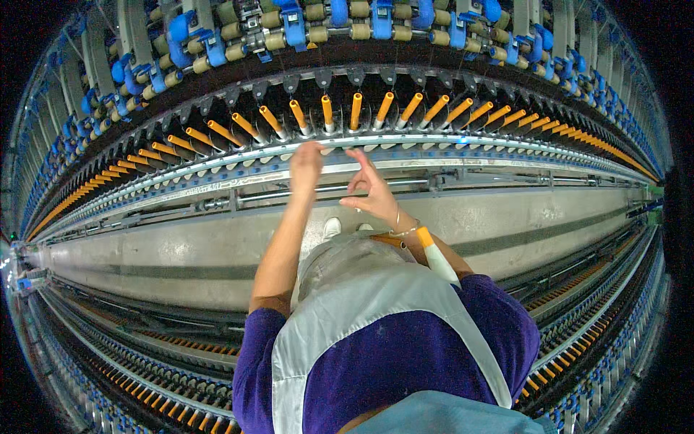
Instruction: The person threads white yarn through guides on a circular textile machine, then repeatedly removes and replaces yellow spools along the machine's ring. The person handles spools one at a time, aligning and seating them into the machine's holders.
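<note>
My left hand (306, 165) is raised at the front rail of a spinning frame, just below the row of orange-tipped bobbins (327, 112). Motion smears its fingers, so I cannot make out anything in them. To its right, my right hand (370, 192) has thumb and index finger apart, the others bent, and nothing plain between them. A small white speck shows by its thumb. A bangle circles the right wrist. Beside the right forearm is a bobbin with an orange end and white yarn (437, 259); what holds it is hidden.
Blue-and-tan drafting rollers (296, 25) run above the bobbins. A long metal rail (246, 177) curves across in front of me. Behind me stands another frame with orange bobbins (173, 405). Between them lies a pale floor (173, 246) with a dark stripe.
</note>
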A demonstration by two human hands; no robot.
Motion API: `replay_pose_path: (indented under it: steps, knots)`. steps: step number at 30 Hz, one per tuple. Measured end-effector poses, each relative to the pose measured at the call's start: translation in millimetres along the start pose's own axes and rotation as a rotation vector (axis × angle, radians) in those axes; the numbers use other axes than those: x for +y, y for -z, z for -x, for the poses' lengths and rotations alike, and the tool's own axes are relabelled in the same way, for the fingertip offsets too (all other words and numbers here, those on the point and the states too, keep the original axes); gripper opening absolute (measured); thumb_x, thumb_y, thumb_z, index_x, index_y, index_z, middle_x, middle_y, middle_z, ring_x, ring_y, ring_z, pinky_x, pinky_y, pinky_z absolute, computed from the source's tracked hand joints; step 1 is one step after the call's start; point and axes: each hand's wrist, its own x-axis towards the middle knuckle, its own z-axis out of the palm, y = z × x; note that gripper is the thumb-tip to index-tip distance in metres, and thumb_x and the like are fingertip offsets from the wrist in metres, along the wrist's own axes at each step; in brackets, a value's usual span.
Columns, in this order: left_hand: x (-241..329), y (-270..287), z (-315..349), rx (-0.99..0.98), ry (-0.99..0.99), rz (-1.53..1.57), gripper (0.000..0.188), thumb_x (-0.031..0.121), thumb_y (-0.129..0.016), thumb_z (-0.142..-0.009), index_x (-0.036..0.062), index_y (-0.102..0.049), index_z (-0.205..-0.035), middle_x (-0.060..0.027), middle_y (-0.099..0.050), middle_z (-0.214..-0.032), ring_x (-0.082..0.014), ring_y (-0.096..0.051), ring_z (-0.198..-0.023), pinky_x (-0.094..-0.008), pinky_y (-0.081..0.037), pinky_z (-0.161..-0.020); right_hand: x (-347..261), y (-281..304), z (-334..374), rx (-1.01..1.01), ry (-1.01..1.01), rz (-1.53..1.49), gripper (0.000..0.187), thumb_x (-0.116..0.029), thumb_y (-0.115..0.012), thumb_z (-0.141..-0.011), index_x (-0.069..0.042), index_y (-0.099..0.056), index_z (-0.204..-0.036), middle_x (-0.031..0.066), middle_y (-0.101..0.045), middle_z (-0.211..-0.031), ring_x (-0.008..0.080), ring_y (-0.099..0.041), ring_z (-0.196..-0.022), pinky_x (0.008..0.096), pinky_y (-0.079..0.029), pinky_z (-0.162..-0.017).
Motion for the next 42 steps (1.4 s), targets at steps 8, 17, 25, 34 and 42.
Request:
replay_pose_path:
  steps: [8,17,25,34,42]
  knots:
    - [-158,24,-43,-0.085,0.577,0.409,0.024,0.023,-0.046,-0.096,0.0029,-0.059,-0.096,0.0063,-0.030,-0.055,-0.0052,-0.029,-0.047,-0.0208,-0.022,-0.040,27,55,-53,-0.290,-0.379,0.963,0.012,-0.015,-0.061,-0.083,-0.008,-0.070,-0.087,0.0091,-0.059,-0.061,0.0284,-0.060,-0.061,0.0365,-0.051,-0.063]
    - [-209,-5,-72,-0.019,0.889,0.581,0.027,0.028,-0.056,-0.092,0.0014,-0.056,-0.090,0.0059,-0.027,-0.056,-0.0068,-0.025,-0.046,-0.0211,-0.021,-0.039,118,33,-61,0.015,-0.238,0.923,0.009,-0.014,-0.069,-0.072,-0.007,-0.064,-0.070,0.0170,-0.047,-0.130,0.0318,-0.058,-0.100,0.0378,-0.049,-0.080]
    - [-254,-48,-112,-0.005,0.825,0.642,0.024,0.027,-0.060,-0.090,0.0040,-0.055,-0.085,-0.0022,-0.050,-0.063,-0.0090,-0.037,-0.044,-0.0217,-0.028,-0.036,118,35,-60,-0.399,-0.555,1.034,0.004,-0.012,-0.063,-0.073,-0.008,-0.066,-0.074,0.0189,-0.038,-0.140,0.0294,-0.066,-0.084,0.0394,-0.053,-0.068]
    - [-252,-40,-106,-0.136,0.865,0.299,0.024,0.028,-0.062,-0.088,0.0047,-0.063,-0.080,-0.0031,-0.059,-0.062,-0.0117,-0.047,-0.049,-0.0279,-0.037,-0.040,104,46,-32,-0.167,-0.399,1.149,0.008,-0.014,-0.060,-0.076,-0.012,-0.068,-0.078,0.0080,-0.064,-0.092,0.0279,-0.063,-0.067,0.0371,-0.052,-0.062]
    - [-150,38,-73,-0.121,-0.047,-0.460,0.008,0.011,-0.065,-0.081,0.0047,-0.071,-0.082,-0.0066,-0.066,-0.081,-0.0201,-0.059,-0.074,-0.0310,-0.046,-0.072,157,49,-48,0.328,-0.427,1.050,0.020,-0.028,-0.067,-0.078,-0.011,-0.064,-0.068,0.0104,-0.062,-0.064,0.0305,-0.061,-0.058,0.0402,-0.049,-0.052]
